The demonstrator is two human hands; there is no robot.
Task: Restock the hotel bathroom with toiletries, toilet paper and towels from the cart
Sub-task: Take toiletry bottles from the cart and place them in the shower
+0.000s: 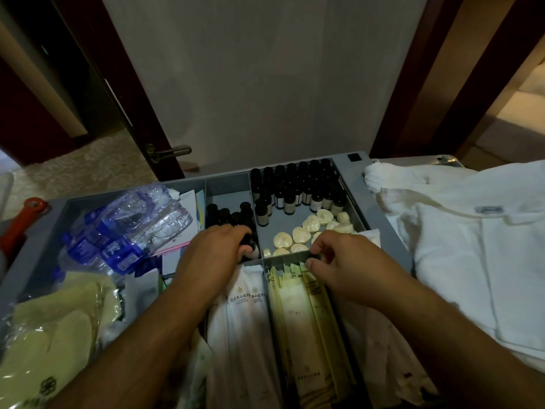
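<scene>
1. Grey cart tray (358,184) across the middle of the frame, split by thin walls into boxes.
2. Many small dark bottles (298,187) standing upright in the top middle box, packed close.
3. Pale round soaps (300,234) lying just below those bottles in the same box.
4. A few more dark bottles (233,215) in the narrow box just left of that.
5. Left hand (218,249) at the centre, fingers curled and clamped on one dark bottle (249,242) in the narrow box.
6. Right hand (342,258) just right of it, fingertips (314,249) pinched together at the top edge of the thin yellow packets (306,314).
7. White wrapped packets (247,314) in the lower middle, beside the yellow ones.
8. Squashed clear water bottles (129,228) with blue labels piled in the left box.
9. Pale green slippers in plastic (50,340) at the lower left.
10. White towels (472,240) folded and stacked at the right, beside the tray.
11. Plain pale wall (265,78) at the top centre, dim light.
12. Dark wood door (97,69) with a metal handle (169,152) at the upper left, light patterned carpet (79,169) below it.
13. Dark wood frame (460,84) at the upper right.
14. Red tool (23,225) at the left edge, kind unclear.
</scene>
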